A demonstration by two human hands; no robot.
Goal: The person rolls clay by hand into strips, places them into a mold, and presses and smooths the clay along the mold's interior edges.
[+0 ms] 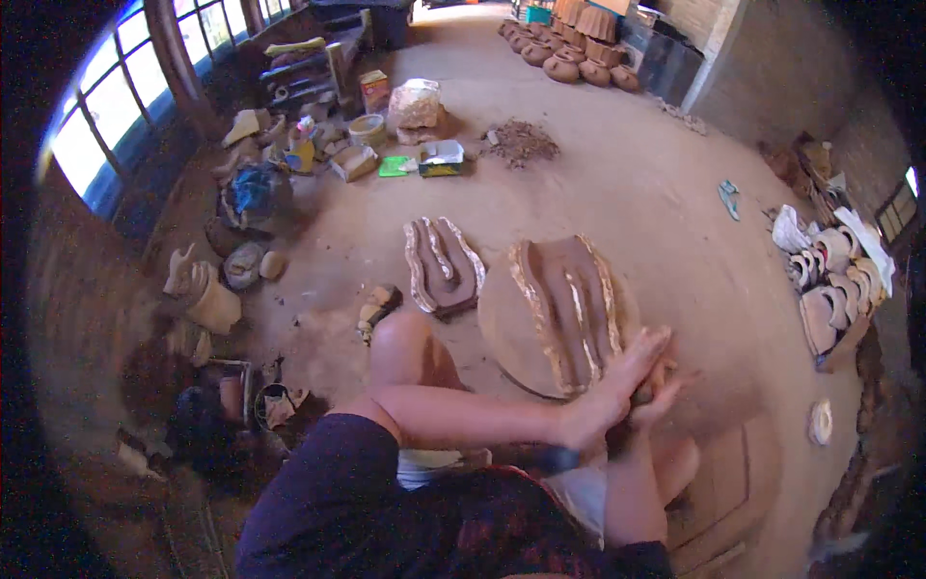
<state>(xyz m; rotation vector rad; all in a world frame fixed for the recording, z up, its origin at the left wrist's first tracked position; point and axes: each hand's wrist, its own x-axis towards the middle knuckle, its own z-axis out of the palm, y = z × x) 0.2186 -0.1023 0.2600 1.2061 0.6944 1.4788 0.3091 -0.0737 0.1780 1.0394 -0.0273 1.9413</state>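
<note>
Apparently, the smaller clay form [451, 292] and larger clay form [559, 309] lie shaped, smoothing perhaps remaining; left hand [614, 391] and right hand [657, 401] meet, grasp indiscernible.

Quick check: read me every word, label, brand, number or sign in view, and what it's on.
No text can be read anywhere in this view.
Red-and-yellow box: markings, if any, too small and blurred.
Bright green flat item: likewise too small to read.
Larger grooved clay piece: no lettering visible.
</note>
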